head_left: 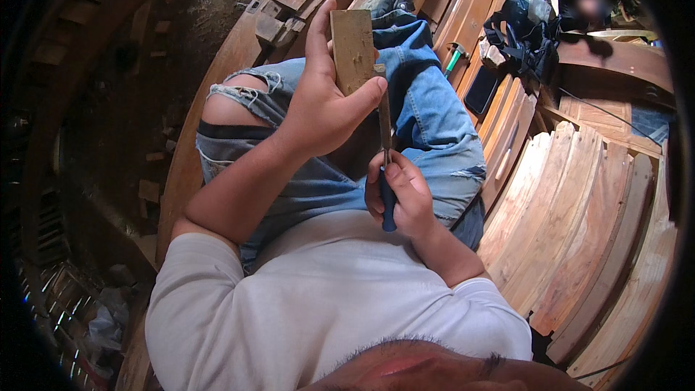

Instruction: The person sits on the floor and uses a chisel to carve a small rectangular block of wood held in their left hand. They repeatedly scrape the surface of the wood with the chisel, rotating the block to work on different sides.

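A short block of light wood (350, 47) stands up over my knees, held in my left hand (313, 105). The fingers of that hand lie behind the block along its left side. Its thumb reaches across the lower right edge, against the blade of a chisel (385, 119). My right hand (407, 192) is closed around the chisel's blue handle, close to my belly. The blade points away from me, and its far end meets the block's right edge by a small notch. My left fingertips are partly hidden by the block.
Long boards (565, 210) lie at the right. A green-handled hammer (454, 60), a dark phone (481, 90) and a black bag (517, 32) rest on timber beyond my right knee. Wood offcuts (269, 27) sit by my left knee. Another person is partly visible at the far right.
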### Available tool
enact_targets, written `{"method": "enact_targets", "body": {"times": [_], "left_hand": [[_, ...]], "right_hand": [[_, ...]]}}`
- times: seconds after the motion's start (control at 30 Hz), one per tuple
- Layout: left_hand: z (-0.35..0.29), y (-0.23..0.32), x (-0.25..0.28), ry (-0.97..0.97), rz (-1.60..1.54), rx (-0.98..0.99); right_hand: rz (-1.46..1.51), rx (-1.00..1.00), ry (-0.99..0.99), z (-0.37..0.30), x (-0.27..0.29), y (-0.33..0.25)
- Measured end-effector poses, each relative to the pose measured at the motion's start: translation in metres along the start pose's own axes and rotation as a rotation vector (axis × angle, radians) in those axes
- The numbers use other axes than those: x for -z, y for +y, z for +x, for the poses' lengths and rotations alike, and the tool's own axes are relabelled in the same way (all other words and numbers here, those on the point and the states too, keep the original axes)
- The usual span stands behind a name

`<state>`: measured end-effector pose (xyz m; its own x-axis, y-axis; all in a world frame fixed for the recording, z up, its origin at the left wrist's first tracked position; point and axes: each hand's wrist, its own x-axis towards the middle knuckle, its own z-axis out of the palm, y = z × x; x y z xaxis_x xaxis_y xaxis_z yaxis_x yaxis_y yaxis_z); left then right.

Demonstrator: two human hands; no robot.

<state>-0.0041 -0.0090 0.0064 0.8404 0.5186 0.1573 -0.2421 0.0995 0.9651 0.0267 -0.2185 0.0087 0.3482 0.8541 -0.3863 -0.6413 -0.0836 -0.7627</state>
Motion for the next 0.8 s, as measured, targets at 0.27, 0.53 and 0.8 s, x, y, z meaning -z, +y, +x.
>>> {"method": "enact_targets", "body": {"times": [0.27, 0.53, 0.8], "left_hand": [[0.000, 0.002, 0.001, -0.004, -0.035, 0.062], [-0.004, 0.001, -0.005, -0.019, -0.016, -0.013], [-0.005, 0.002, -0.009, -0.050, 0.022, -0.038]], "right_hand": [[0.034, -0.035, -0.050, 0.000, 0.004, 0.002], [0.096, -0.020, -0.049, -0.001, -0.001, 0.006], [0.055, -0.020, -0.041, -0.005, -0.002, 0.008]]}}
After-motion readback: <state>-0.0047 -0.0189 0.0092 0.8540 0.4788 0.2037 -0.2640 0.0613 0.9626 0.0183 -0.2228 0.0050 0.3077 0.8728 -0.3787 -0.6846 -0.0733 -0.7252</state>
